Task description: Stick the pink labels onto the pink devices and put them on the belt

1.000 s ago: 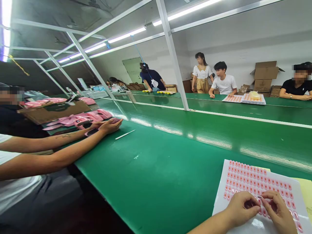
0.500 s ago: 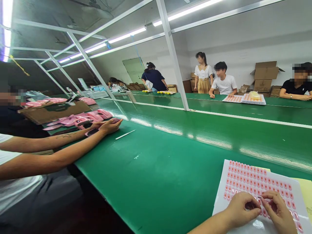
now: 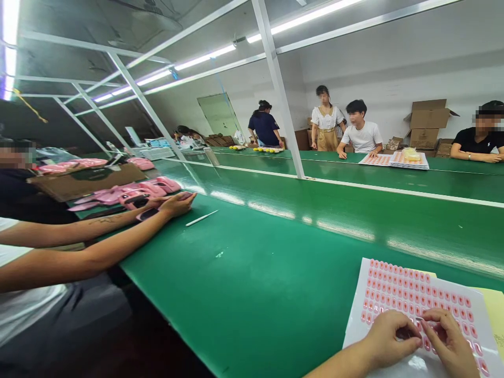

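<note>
Glossy green bench [image 3: 236,294] running away from the wearer, strip-lit overhead, white-walled room, white metal frame post [image 3: 276,84] rising off the far side. A second green bench lies beyond it.

Near corner: white sheet [image 3: 413,286] of pink-orange nail tips in tight rows, lying on yellow paper [image 3: 495,315]. Left hand [image 3: 391,338] and right hand [image 3: 451,341] rest on its lower edge, covering the bottom rows. Fingers [image 3: 431,315] of both hands curl inward, tips close together over the tips; a thin pale sliver shows between them. Cannot tell which hand has hold of it, or whether either does.

Left of the bench, a seated co-worker's hands [image 3: 177,205] lie on pink packs [image 3: 153,186], a white stick [image 3: 200,218] just beside them. Cardboard sheet [image 3: 86,181] behind.

Far bench: seated people, trays of orange tips [image 3: 409,159], yellow items [image 3: 268,149], two people standing. Stacked cardboard boxes [image 3: 427,118] against the wall.
</note>
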Demonstrator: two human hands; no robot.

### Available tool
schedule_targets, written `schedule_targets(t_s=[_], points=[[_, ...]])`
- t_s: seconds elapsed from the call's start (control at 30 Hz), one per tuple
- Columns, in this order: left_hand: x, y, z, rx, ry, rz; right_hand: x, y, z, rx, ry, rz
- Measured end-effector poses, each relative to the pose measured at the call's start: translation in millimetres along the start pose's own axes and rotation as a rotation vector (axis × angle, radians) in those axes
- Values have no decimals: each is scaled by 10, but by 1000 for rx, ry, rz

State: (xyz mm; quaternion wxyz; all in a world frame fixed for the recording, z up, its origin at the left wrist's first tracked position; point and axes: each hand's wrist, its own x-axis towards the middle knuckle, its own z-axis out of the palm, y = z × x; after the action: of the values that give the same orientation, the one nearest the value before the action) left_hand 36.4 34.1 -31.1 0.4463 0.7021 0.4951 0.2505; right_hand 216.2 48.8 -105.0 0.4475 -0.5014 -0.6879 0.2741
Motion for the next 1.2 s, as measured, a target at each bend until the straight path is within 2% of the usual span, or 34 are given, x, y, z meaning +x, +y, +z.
schedule_targets(t_s=[0.3, 0.5, 0.63, 0.9, 1.2], points=[[9, -32, 13, 24, 1, 10, -1, -4, 9, 11, 14, -1], [14, -39, 16, 26, 7, 5, -53, -275, 128, 66, 200, 56], [12, -33, 11, 27, 9, 1, -56, -352, 150, 92, 207, 63], [-4, -1, -7, 32, 2, 5, -51, -346, 159, 108, 228, 62], [4, -3, -1, 35, 1, 14, -53, -294, 149, 90, 184, 59]])
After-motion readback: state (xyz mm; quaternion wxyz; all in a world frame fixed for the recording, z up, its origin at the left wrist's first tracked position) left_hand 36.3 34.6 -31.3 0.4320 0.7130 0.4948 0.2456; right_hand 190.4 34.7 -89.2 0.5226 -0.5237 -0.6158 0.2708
